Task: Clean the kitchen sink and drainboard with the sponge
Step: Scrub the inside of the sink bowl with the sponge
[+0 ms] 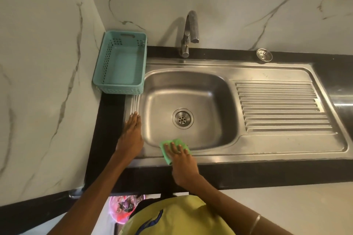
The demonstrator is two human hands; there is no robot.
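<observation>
Bright green sponge (pixel 172 148) pressed flat under spread right hand (pixel 183 164) on steel sink (pixel 191 91) rim, left hand (pixel 131 135) flat alongside, teal basket (pixel 122 63) empty.

Brushed steel sink (pixel 191 89), perforated plastic basket (pixel 120 63), glossy black countertop (pixel 267 171)

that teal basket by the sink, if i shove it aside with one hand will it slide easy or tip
The teal basket looks like thin perforated plastic and holds nothing visible, so it is probably light and should slide readily on the glossy black counter. It is low and wide, so tipping seems unlikely. Its near end seems to overlap the sink's ridged rim, which might snag it.
</observation>
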